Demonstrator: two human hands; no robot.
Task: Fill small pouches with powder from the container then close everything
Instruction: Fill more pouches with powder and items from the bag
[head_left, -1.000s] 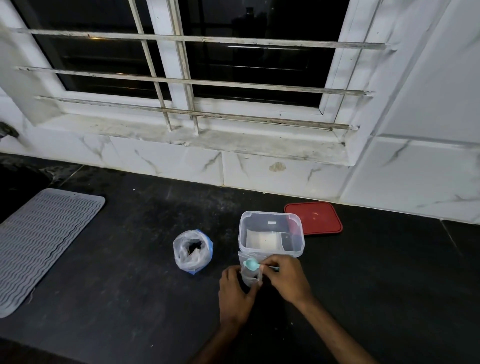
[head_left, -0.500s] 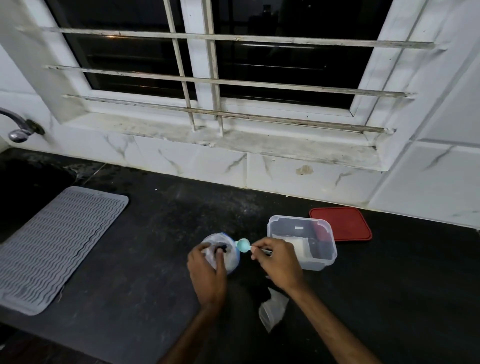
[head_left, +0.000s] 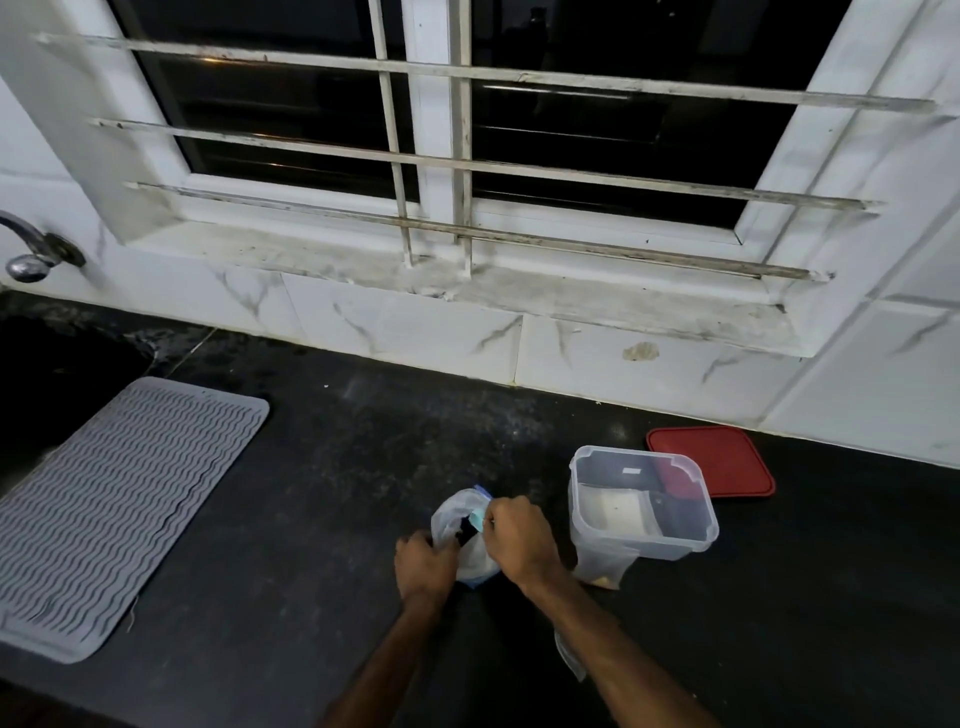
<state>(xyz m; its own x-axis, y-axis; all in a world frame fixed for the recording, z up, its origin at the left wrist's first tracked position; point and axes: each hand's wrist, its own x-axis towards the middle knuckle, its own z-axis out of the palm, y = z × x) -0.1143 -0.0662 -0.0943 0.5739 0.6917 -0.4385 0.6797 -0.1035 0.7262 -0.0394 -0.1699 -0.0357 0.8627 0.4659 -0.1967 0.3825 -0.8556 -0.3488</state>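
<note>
A plastic bag of white powder (head_left: 470, 556) stands open on the dark counter. My left hand (head_left: 425, 564) grips its left edge. My right hand (head_left: 519, 538) holds a small teal spoon (head_left: 476, 519), whose bowl dips into the bag's mouth. To the right stands a clear plastic container (head_left: 641, 509), open, with some white powder inside. A small clear pouch (head_left: 602, 564) leans against its front. Another small pouch (head_left: 569, 656) lies flat, partly hidden under my right forearm. The container's red lid (head_left: 714, 460) lies behind it by the wall.
A grey ribbed drying mat (head_left: 111, 509) covers the counter's left side, beside a dark sink (head_left: 47, 379) with a tap (head_left: 28, 254) above it. A tiled wall and barred window sill (head_left: 467, 280) bound the back.
My hands left the pouch by the container and moved left to the powder bag. The left hand took hold of the bag's edge and the spoon went into its mouth.
</note>
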